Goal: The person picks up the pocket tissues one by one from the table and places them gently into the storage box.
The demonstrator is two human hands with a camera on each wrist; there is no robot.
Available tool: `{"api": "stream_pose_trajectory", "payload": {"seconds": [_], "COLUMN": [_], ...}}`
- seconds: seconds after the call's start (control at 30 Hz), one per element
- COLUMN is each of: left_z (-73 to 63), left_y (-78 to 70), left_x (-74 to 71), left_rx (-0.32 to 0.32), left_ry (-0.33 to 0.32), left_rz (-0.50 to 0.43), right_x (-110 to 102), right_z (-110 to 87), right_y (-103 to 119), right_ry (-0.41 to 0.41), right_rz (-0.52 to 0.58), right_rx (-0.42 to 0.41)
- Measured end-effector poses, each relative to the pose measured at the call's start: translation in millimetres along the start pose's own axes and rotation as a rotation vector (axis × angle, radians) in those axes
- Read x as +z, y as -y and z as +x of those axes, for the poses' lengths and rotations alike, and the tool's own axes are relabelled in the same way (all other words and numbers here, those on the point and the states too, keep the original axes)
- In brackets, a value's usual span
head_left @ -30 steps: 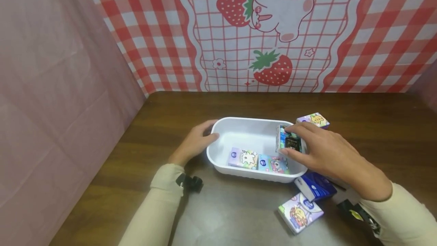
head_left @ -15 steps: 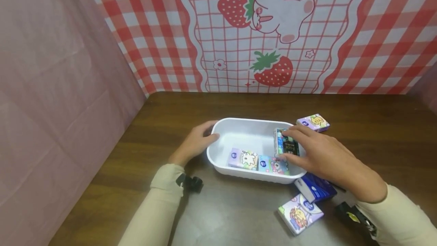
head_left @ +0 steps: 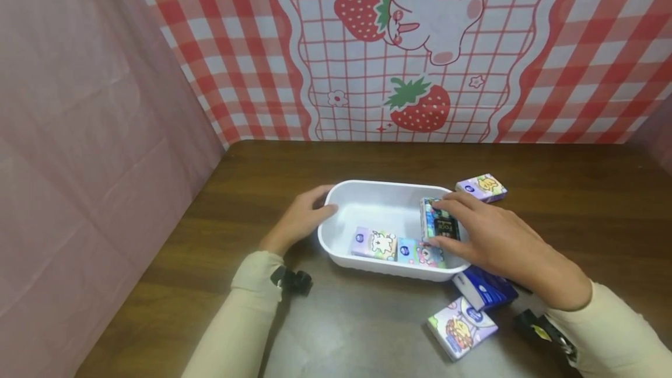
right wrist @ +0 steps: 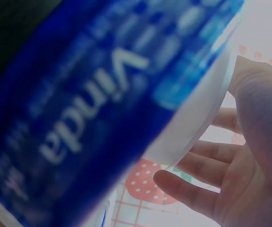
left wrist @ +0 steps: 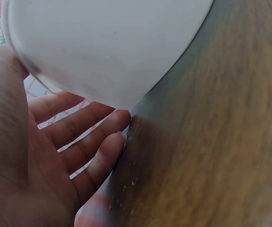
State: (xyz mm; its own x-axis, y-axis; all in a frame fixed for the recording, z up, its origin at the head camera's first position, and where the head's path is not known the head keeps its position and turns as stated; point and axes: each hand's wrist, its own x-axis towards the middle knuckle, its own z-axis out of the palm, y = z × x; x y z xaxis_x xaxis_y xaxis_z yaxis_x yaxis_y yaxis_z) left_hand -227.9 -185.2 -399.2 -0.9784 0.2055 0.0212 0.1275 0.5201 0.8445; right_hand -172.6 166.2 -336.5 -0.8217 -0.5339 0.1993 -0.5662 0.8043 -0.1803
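Observation:
A white plastic bin stands mid-table. My left hand holds its left end, thumb over the rim and fingers spread along the outer wall, as the left wrist view shows. Inside the bin's right end, my right hand grips a tissue pack with dark green and blue print between thumb and fingers; the hand hides its right side. Along the bin's front wall lie two more packs side by side, a lilac tissue pack and a light blue tissue pack.
Behind the right hand lies a lilac-and-yellow pack. Near the bin's front right corner, a dark blue Vinda pack overlaps a lilac cartoon pack. A red-and-white checked cloth hangs behind the brown table.
The right hand has moved slightly left and down into the bin with the dark tissue pack, then stayed nearly still. The left hand and the bin have not moved.

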Motion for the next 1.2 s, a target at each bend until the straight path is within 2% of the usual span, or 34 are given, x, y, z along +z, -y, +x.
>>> {"api": "stream_pose_trajectory", "payload": {"seconds": [0.2,0.53,0.77,1.0,1.2], "left_z": [0.5,-0.1,1.0,1.4,0.7], "left_y": [1.2,0.6,-1.2,-2.0,-0.6], "left_x": [0.0,0.2,0.7,0.3,0.4], "left_rx": [0.017,0.008,0.039,0.042,0.020], "left_ry": [-0.003,-0.009,-0.014,-0.009,-0.005], "left_rz": [0.007,0.013,0.012,0.011,0.010], "right_x": [0.5,1.2,0.3,0.5,2.4], "right_z": [-0.4,-1.0,-1.0,-2.1,-3.3], "right_y": [-0.6,0.3,1.7,2.1,2.4], "right_ry": [0.026,0.061,0.097,0.100,0.093], "right_rz": [-0.015,-0.012,-0.020,0.000,0.011], "right_rx": [-0.004,0.015,0.035,0.026,0.004]}}
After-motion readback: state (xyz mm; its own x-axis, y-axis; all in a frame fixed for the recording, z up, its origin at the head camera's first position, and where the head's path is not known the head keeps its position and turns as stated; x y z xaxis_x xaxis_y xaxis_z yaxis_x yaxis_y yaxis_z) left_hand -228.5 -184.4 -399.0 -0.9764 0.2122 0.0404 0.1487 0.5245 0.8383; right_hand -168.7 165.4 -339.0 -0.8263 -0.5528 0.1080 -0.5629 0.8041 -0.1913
